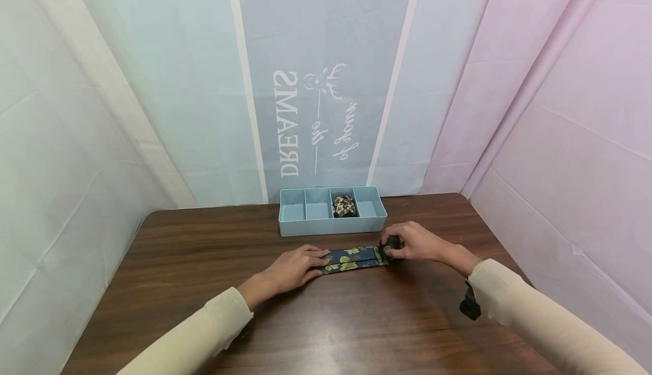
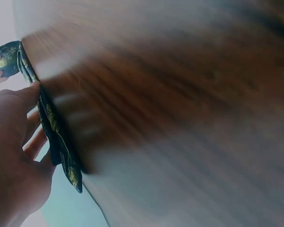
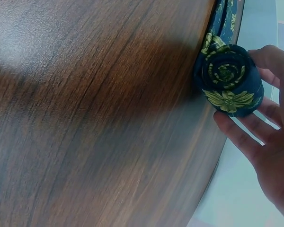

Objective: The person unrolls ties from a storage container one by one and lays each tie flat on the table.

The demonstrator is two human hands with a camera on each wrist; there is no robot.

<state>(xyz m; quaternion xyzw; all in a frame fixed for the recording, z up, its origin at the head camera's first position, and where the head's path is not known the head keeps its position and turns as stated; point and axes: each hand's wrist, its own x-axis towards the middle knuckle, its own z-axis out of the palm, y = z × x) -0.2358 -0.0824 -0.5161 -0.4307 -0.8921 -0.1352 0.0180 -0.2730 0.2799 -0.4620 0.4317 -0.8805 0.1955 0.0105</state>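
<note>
A dark blue necktie (image 1: pixel 351 260) with yellow-green flowers lies as a flat strip on the table, its right end wound into a coil (image 3: pixel 227 78). My right hand (image 1: pixel 420 242) grips this coil between thumb and fingers; the right wrist view shows its spiral side. On the strip's left part rests my left hand (image 1: pixel 292 270), fingers stretched out over the cloth. The left wrist view shows the tie's pointed end (image 2: pixel 73 177) beside my left hand (image 2: pixel 14 146).
Behind the hands, a light blue divided box (image 1: pixel 331 228) stands near the table's back edge. A rolled dark floral cloth (image 1: pixel 344 206) sits in its third compartment from the left. Printed curtains (image 1: pixel 326 41) hang behind the brown wooden table (image 1: pixel 316 330) and at both sides.
</note>
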